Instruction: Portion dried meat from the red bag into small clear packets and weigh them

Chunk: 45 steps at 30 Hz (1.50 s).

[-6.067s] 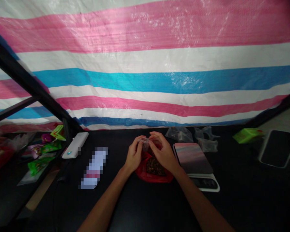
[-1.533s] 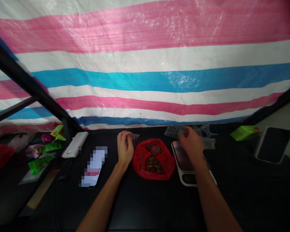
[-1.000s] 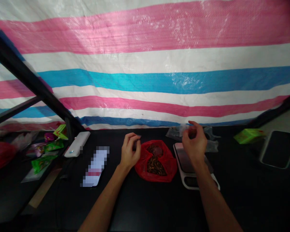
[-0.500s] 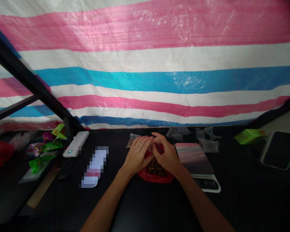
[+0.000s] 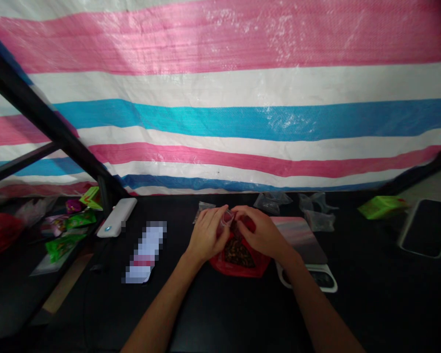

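A red plastic bag [image 5: 237, 270] lies spread on the black table, holding a heap of small dark brown and tan dried pieces [image 5: 239, 253] too small to name. Over its left side my left hand [image 5: 206, 236] is closed on a small clear plastic bag [image 5: 226, 218], whose mouth points up between the two hands. My right hand [image 5: 259, 231] is above the red bag's right side, fingers bent and drawn together near the clear bag's mouth. Whatever those fingertips hold is hidden.
A kitchen scale [image 5: 308, 240] stands right of the red bag. Behind are clear bags [image 5: 272, 202] and a small filled bag [image 5: 203, 210]. A white power bank [image 5: 116, 217] and a blurred-out strip [image 5: 145, 252] lie left. Farther right are a green packet [image 5: 381, 208] and a phone [image 5: 428, 228].
My right hand has moved slightly right, away from my left hand. The mouth of the clear bag and more of the brown pieces now show between them.
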{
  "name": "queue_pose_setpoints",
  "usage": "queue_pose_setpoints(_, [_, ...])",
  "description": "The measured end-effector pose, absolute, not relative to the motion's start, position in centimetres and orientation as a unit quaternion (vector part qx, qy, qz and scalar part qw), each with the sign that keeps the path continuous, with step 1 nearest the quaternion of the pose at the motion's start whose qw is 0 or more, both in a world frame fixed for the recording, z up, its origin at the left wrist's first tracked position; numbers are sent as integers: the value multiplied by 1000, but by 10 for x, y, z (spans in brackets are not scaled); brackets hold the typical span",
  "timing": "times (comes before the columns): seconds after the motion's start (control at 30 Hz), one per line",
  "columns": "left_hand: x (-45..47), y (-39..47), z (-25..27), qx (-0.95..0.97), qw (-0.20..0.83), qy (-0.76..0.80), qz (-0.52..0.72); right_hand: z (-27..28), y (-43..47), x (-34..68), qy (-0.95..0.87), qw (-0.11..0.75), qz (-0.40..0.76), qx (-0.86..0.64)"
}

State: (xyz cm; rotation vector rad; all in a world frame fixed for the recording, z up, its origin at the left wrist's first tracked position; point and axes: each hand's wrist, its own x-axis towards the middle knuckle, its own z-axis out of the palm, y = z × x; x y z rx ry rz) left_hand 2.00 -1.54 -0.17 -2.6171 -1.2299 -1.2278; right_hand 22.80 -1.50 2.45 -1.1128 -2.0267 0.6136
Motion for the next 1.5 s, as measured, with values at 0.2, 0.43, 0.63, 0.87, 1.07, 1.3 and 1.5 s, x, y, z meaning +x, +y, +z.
queue_pose_setpoints(0.2, [19, -23, 9, -827, -60, -426, -362, 20, -14, 244, -851, 180, 157, -468])
queue_pose_setpoints(0.43, [37, -41, 26, -862, -164, -438, -195, 17, -12, 252, -824, 124, 109, -542])
queue_pose_setpoints(0.63, [27, -35, 13, -822, -159, -525, -154, 17, -7, 258, -796, 124, 92, -585])
queue_pose_setpoints(0.87, [20, -17, -7, -713, -367, -516, -300, 25, -11, 263, -821, 180, 196, -506])
queue_pose_setpoints(1.07, [24, -2, -10, -520, -490, -499, -490, 34, -17, 269, -783, 204, 285, -514])
queue_pose_setpoints(1.3, [21, 2, -3, -430, -435, -530, -588, 36, -20, 276, -778, 150, 300, -530])
queue_pose_setpoints(1.5, [20, -10, -4, -542, -379, -594, -458, 25, -18, 273, -779, 135, 204, -577])
